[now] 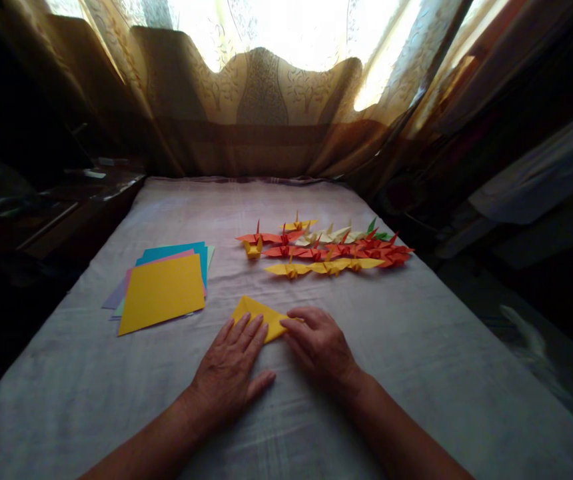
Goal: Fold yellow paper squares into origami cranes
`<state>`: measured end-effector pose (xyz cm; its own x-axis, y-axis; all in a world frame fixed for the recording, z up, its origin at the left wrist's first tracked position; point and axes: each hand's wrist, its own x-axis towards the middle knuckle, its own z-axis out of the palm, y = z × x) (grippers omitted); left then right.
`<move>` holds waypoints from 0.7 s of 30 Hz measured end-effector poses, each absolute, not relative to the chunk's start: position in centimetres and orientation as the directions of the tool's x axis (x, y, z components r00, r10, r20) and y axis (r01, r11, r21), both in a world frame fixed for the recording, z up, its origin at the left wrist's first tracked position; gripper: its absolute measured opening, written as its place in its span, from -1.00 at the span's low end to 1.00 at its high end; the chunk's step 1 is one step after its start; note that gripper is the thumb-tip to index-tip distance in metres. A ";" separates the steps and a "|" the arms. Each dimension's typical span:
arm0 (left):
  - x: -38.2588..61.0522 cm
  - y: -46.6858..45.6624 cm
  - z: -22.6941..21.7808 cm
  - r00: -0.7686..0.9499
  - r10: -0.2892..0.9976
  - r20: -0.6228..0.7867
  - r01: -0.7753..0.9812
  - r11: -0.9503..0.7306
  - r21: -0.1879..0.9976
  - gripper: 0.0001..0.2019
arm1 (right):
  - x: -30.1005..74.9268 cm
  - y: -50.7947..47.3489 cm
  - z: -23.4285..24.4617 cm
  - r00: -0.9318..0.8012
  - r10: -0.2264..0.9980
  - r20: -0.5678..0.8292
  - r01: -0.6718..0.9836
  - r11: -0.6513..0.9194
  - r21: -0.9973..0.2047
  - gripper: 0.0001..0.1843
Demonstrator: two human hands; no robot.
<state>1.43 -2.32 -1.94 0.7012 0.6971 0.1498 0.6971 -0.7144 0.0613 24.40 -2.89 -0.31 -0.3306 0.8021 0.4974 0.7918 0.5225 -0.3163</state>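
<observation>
Forearms [159, 427], pale cloth [386, 327], backlit patterned curtain [261, 90]

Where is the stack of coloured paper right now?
In the head view, the stack of coloured paper lies on the left side of the white cloth, to the left of both the folded yellow paper and the paper birds.

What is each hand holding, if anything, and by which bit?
The right hand seems to pinch the folded yellow paper by its right tip. The left hand just rests its fingers on top.
</observation>
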 end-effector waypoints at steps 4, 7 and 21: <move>1.5 -2.3 -1.9 0.704 0.693 0.151 0.694 -0.718 0.059 -0.31 | 23.2 -4.1 -0.4 -0.462 0.762 0.453 0.786 0.589 -0.188 -0.75; 1.6 -2.3 -2.0 0.699 0.701 0.142 0.700 -0.711 0.068 -0.31 | 23.1 -4.2 -0.4 -0.473 0.770 0.429 0.788 0.587 -0.184 -0.80; 1.4 -2.2 -2.4 0.696 0.705 0.135 0.702 -0.708 0.077 -0.30 | 24.5 -5.0 -0.5 -0.409 0.843 0.348 0.858 0.486 -0.169 -0.73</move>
<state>1.39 -2.21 -2.44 0.6960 0.7053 0.1345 0.7022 -0.7077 0.0774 24.49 -4.96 -0.47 -0.4094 0.8435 0.3478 0.8576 0.4858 -0.1689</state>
